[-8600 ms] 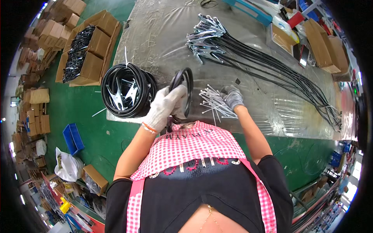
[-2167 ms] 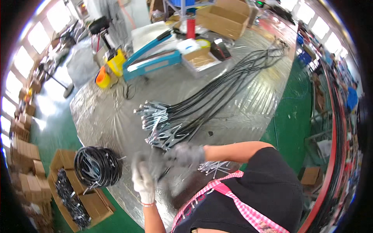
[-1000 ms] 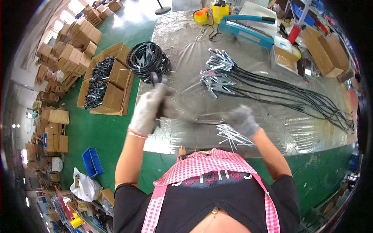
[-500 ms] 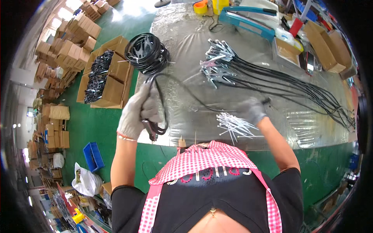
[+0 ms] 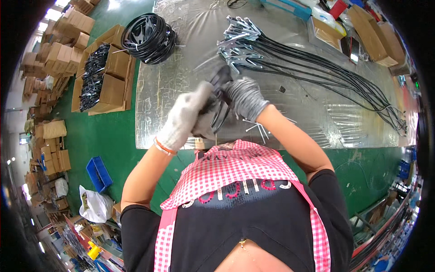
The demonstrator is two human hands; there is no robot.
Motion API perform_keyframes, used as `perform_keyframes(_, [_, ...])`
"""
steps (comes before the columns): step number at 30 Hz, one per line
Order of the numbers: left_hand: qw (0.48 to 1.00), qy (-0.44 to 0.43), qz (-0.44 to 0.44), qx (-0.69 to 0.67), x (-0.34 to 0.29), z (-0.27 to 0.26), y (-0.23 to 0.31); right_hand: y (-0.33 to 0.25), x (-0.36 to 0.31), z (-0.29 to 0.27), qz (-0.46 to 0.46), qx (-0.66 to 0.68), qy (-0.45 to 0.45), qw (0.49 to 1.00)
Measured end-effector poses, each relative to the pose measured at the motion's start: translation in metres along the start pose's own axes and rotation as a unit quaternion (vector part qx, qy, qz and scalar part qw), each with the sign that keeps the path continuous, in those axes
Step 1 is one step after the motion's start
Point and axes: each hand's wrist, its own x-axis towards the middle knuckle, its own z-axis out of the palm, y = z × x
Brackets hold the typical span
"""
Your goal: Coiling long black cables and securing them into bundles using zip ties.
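In front of the apron, my left hand (image 5: 181, 115), in a white glove, is closed around a folded black cable (image 5: 220, 117) whose loop hangs below the fingers. My right hand (image 5: 247, 97), in a grey glove, meets it from the right, fingers closed on the same cable. A dark blurred part, kind unclear, sticks up between the gloves. White cable ties (image 5: 259, 128) lie below my right wrist, partly covered by it. Beyond my hands, metal spring clamps (image 5: 240, 43) on long black cables (image 5: 317, 68) are spread to the right.
Coiled black cables (image 5: 147, 38) are stacked on the table's far left. An open carton (image 5: 115, 93) of black bundles stands left of the table. At the back right are a shallow box (image 5: 324, 36) and a brown carton (image 5: 371, 38). A blue crate (image 5: 99, 174) sits on the green floor.
My right hand has come left from beyond the cable ties to my left hand. My left hand has moved slightly right with the cable, and the view has shifted.
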Motion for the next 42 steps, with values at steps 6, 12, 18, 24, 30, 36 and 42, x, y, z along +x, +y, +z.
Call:
perform_keyframes(6, [0.982,-0.029,-0.101,-0.156,-0.004,0.007,-0.022,0.059,-0.047,0.073,0.199,0.117,-0.025,0.973])
perform_keyframes(12, [0.966,0.029,-0.121,-0.225,0.012,0.021,-0.063,0.079,-0.087,0.123,0.258,0.056,0.031,0.964])
perform_keyframes(18, [0.967,-0.007,-0.125,-0.223,0.014,0.022,-0.067,0.072,-0.086,0.105,0.252,0.121,0.025,0.96])
perform_keyframes(24, [0.972,-0.005,-0.127,-0.199,0.014,0.019,-0.063,0.066,-0.087,0.109,0.219,0.161,0.08,0.959])
perform_keyframes(30, [0.974,-0.021,-0.133,-0.181,0.013,0.019,-0.069,0.053,-0.087,0.104,0.171,0.149,0.147,0.963])
perform_keyframes(36, [0.979,-0.058,-0.124,-0.15,0.012,0.022,-0.066,0.024,-0.077,0.08,0.049,0.123,0.262,0.956])
perform_keyframes(42, [0.99,-0.076,-0.066,-0.095,0.006,0.027,-0.07,-0.008,-0.06,0.068,-0.047,0.121,0.269,0.954])
